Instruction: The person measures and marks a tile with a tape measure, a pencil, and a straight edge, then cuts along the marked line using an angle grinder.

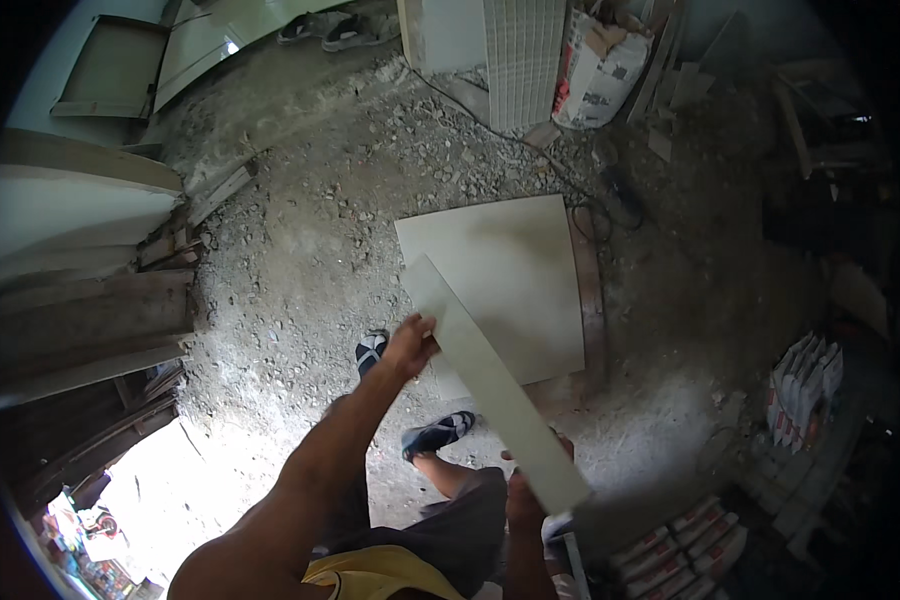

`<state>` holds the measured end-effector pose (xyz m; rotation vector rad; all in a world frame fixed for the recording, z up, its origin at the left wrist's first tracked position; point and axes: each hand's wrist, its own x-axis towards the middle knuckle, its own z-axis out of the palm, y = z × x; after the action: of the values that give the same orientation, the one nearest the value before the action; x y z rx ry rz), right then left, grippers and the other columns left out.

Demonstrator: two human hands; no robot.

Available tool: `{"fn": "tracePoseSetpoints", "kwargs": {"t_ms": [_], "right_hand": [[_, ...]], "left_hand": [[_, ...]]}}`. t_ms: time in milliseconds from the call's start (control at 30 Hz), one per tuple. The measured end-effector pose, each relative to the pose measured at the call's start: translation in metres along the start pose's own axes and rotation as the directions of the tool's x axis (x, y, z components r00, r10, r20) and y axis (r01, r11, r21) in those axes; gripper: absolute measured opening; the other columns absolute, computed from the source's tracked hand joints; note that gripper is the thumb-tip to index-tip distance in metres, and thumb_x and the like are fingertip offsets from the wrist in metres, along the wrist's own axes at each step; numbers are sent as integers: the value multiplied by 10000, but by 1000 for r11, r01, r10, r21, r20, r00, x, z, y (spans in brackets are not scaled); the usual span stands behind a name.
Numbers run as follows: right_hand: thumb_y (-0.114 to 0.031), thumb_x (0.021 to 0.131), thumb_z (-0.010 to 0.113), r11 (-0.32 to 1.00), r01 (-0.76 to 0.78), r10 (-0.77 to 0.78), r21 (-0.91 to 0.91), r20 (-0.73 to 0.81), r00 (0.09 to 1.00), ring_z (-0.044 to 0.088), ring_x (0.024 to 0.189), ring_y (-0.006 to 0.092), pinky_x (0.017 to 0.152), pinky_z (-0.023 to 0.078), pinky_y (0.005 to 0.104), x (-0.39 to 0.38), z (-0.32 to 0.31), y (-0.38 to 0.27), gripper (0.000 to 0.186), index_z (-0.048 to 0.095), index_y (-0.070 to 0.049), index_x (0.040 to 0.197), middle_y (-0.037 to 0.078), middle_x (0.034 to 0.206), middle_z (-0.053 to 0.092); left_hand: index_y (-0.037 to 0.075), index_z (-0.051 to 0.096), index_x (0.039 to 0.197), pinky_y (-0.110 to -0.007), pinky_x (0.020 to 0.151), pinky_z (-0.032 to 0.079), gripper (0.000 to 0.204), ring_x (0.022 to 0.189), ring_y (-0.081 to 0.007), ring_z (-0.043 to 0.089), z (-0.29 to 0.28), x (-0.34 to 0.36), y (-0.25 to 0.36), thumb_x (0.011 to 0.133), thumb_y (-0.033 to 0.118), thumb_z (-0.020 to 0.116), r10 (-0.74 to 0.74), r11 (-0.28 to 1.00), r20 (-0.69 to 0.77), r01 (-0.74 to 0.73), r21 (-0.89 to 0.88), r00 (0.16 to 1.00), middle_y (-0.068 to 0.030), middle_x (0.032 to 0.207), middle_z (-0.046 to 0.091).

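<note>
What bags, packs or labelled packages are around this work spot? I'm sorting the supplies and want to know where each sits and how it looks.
Paper sack: top centre, against the wall beside a pale ribbed panel; white and tan with red and dark print, top torn open.
Stacked packs: right side; slim white packs with red marks, on edge.
Row of packs: bottom right, on the floor; white with red print.

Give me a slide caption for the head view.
Both hands, left and right, hold a long tile strip above a square tile.
</note>
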<state>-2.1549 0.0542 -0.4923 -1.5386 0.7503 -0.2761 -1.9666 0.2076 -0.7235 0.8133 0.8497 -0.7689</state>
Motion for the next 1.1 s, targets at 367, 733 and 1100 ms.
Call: {"fn": "tracePoseSetpoints", "kwargs": {"t_ms": [367,733,1100], "right_hand": [[-264,935,603,773,-335,614,538,-503,608,657,706,149,367,301,223,9,6,363,330,497,-153,1227,18,1052,615],[-163,943,562,701,-491,699,518,-637,326,655,693,186,530,511,310,55,28,521,277,532,32,1137,101,1008,601],[-104,937,546,703,-515,683,491,-668,295,671,692,213,620,570,295,42,38,532,288,548,62,1173,149,992,624]], "left_hand": [[139,259,1434,-450,775,551,623,869,-206,599,-23,206,-31,916,97,602,264,848,109,-285,448,958,-102,1026,607],[87,285,1374,-316,621,505,551,762,-174,594,-55,331,-83,914,93,589,347,615,170,-361,701,922,-112,975,626],[-87,320,1267,-339,581,560,541,691,-270,668,-46,324,-78,843,150,557,451,212,194,-316,925,871,-245,980,614]]}}
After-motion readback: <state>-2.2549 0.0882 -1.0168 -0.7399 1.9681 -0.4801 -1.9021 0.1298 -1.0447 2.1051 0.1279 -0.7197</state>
